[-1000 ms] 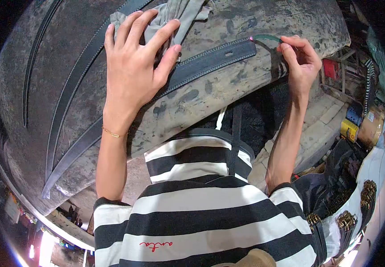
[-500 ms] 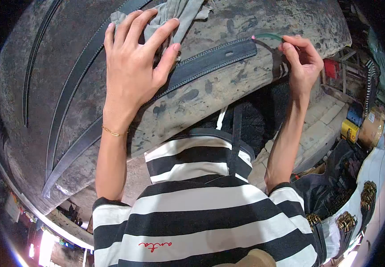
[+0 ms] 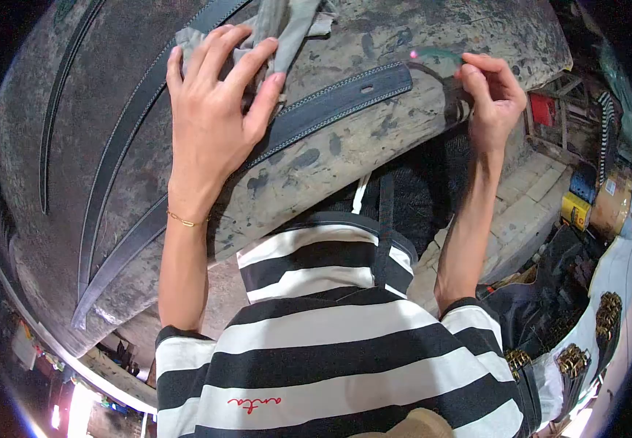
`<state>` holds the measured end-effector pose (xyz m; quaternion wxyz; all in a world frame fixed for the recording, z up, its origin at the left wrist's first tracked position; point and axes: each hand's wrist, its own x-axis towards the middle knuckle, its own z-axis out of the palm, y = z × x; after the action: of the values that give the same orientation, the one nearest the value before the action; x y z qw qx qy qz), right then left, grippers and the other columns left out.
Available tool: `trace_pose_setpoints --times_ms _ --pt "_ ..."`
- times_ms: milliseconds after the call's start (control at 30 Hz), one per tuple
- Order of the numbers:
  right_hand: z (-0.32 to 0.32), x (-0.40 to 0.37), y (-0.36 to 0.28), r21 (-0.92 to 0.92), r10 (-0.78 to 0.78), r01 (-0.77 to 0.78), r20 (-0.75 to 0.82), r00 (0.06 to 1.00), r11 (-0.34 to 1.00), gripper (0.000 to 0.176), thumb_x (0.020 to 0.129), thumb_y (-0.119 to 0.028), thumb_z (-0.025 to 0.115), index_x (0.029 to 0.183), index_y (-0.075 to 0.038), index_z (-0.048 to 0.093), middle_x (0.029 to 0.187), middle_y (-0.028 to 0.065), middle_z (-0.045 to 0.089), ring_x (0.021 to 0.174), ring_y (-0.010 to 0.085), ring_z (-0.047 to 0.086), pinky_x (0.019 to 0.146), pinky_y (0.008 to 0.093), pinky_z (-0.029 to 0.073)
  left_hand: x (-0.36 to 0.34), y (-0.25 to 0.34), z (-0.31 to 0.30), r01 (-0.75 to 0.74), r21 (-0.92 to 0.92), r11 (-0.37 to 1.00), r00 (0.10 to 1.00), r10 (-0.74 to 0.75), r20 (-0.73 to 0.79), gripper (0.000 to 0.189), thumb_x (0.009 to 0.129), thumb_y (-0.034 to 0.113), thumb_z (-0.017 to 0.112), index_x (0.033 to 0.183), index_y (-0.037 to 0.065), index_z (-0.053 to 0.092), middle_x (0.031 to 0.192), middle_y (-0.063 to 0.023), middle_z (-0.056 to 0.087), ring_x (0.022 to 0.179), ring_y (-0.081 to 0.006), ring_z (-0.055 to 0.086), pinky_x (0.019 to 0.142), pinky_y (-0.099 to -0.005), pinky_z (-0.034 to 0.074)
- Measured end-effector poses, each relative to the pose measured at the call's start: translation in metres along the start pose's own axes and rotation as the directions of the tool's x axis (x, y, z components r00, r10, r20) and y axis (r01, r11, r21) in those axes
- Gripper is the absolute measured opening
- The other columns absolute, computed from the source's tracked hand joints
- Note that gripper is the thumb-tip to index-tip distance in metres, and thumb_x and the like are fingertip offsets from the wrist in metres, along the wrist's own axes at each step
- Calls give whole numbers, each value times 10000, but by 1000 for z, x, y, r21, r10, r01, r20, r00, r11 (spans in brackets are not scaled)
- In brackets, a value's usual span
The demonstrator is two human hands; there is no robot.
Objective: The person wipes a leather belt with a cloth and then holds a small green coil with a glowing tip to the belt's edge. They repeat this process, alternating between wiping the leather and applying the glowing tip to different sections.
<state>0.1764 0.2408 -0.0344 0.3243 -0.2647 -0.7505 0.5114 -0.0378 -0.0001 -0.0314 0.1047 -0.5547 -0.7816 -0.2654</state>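
Note:
My left hand (image 3: 217, 109) lies with fingers spread over a crumpled grey cloth (image 3: 298, 33), pressing on a black stitched strap (image 3: 330, 104) that has a small slot near its squared end. My right hand (image 3: 492, 91) pinches a thin green curved strip (image 3: 440, 54) with a pink tip. That tip hovers just beyond the strap's upper end corner, apart from it. The strap rests on a worn, stained surface (image 3: 316, 175) and curves away beneath my left hand to the lower left.
Two more dark straps lie at the left, a wide one (image 3: 122, 131) and a narrow one (image 3: 52, 109). At the right are a yellow box (image 3: 575, 212), a cardboard box (image 3: 611, 204), a red item (image 3: 542, 109) and bundles of brass-coloured buckles (image 3: 571, 360).
The green strip's pink tip has come away from the strap's corner. My left hand, the cloth and the strap's end have shifted slightly left.

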Motion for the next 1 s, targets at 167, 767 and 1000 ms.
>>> trace_pose_setpoints --times_ms 167,767,1000 --pt "-7 10 9 435 63 60 -262 963 898 128 883 0 651 1003 43 668 821 79 675 668 94 598 603 216 468 18 36 -1 48 -194 980 989 -74 -130 146 781 99 747 895 30 686 912 -83 644 876 -265 628 843 -385 480" --pt "-5 10 14 677 179 109 -341 923 728 126 918 -16 614 1027 46 631 847 104 642 745 134 593 613 280 465 41 73 52 -248 -115 962 968 241 -70 101 767 125 724 822 57 674 911 -55 614 928 -237 576 737 -369 458" --pt "-5 11 13 678 174 119 -348 921 726 120 925 -21 609 1028 37 628 834 96 642 725 127 586 613 279 461 53 55 16 212 232 949 953 -148 -264 332 817 195 699 1109 57 624 1242 -137 524 1208 -330 467 959 -453 382"
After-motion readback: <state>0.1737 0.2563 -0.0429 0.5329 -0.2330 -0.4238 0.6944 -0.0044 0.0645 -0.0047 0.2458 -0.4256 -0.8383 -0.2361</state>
